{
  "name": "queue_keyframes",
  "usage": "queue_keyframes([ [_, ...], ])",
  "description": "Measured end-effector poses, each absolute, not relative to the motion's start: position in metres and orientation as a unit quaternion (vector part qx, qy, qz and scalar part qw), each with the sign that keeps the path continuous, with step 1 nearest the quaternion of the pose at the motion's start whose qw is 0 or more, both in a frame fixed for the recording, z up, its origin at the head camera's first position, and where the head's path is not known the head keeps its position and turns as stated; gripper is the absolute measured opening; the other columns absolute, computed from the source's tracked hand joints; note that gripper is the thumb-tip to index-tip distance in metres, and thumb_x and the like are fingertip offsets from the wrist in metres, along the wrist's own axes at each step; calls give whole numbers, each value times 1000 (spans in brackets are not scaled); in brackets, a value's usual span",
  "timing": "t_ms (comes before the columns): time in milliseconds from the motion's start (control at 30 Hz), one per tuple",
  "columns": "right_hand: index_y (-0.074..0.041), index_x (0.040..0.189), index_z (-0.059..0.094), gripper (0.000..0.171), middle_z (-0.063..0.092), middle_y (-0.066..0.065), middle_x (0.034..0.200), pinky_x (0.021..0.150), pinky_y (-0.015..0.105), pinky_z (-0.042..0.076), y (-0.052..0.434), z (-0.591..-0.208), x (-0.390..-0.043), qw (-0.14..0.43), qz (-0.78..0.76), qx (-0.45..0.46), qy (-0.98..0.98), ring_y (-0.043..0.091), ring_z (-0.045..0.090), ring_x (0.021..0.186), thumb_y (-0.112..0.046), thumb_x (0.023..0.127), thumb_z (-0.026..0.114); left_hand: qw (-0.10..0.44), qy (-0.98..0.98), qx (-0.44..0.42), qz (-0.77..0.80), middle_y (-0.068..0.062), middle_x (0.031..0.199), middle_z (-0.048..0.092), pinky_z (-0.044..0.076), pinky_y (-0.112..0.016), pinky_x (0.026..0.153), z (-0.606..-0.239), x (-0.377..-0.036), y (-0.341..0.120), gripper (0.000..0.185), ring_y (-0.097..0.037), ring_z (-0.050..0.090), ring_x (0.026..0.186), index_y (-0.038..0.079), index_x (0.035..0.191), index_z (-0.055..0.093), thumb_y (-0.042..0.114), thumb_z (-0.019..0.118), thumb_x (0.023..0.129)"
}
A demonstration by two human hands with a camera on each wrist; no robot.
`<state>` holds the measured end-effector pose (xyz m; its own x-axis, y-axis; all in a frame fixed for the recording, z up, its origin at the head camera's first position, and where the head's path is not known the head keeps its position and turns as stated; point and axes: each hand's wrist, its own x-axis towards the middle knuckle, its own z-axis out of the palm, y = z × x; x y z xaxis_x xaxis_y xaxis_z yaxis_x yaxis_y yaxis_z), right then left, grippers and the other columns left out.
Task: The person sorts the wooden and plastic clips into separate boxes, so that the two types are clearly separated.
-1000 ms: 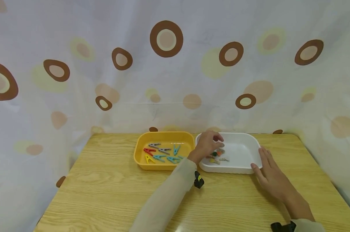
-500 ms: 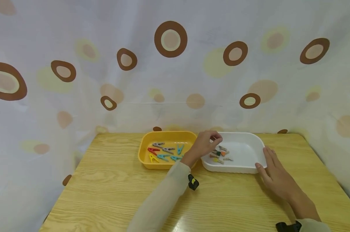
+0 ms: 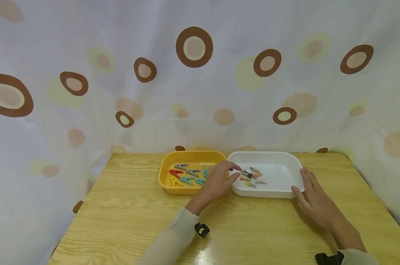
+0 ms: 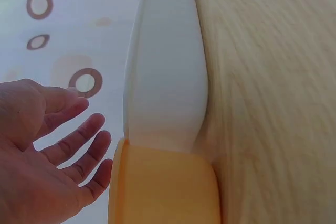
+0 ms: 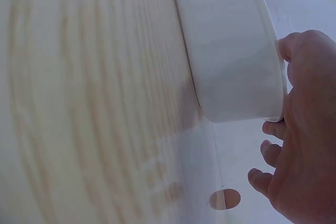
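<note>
My left hand (image 3: 217,179) hovers over the adjoining edges of the two trays, its fingers spread and loosely bent, holding nothing. Its fingertips are beside several small wooden clothespins (image 3: 253,170) with green, orange and yellow decorations, lying in the left part of the white tray (image 3: 279,193). My right hand (image 3: 319,200) rests against that tray's right end, the thumb at the near rim and the fingers along the side. In the right wrist view, the thumb of the right hand (image 5: 310,129) touches the tray rim. The left wrist view shows the left hand (image 4: 47,150) holding nothing.
Against the white tray's left side stands a yellow tray (image 3: 176,190) with several plastic clothespins (image 3: 176,173) in red, grey, yellow and blue. Both trays sit near the back edge of the wooden table (image 3: 120,213), before a patterned curtain (image 3: 200,92).
My left hand has drawn back to the left and toward me from above the white tray, and its fingers have spread. The right hand has stayed at the tray's right end.
</note>
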<state>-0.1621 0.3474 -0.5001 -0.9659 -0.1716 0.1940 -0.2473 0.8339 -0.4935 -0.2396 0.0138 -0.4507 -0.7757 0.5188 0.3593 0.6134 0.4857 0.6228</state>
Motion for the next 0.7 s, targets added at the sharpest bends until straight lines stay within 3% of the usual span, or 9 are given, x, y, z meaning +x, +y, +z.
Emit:
queue_keyframes([
  [267, 4, 162, -2, 74, -3, 28, 168, 123, 55, -4, 350, -500, -159, 74, 275, 104, -953, 47, -6, 154, -33, 112, 39, 81, -861, -327, -381, -5, 120, 68, 50, -39, 99, -459, -219, -14, 18, -24, 61, 115, 8, 116, 73, 18, 66, 103],
  [467, 3, 162, -2, 74, -5, 27, 168, 122, 60, -1, 353, -497, -166, 68, 256, 107, -958, 45, -8, 154, -35, 112, 38, 119, -866, -293, -387, -3, 121, 68, 48, -47, 104, -467, -208, -43, 17, -24, 60, 121, 11, 117, 71, 19, 65, 103],
  [700, 6, 162, 2, 77, 0, 32, 167, 120, 66, 2, 358, -493, -170, 59, 256, 106, -959, 48, -5, 154, -37, 111, 41, 163, -859, -271, -402, -11, 122, 69, 47, -53, 106, -468, -205, -87, 19, -32, 60, 122, 6, 119, 71, 13, 64, 103],
])
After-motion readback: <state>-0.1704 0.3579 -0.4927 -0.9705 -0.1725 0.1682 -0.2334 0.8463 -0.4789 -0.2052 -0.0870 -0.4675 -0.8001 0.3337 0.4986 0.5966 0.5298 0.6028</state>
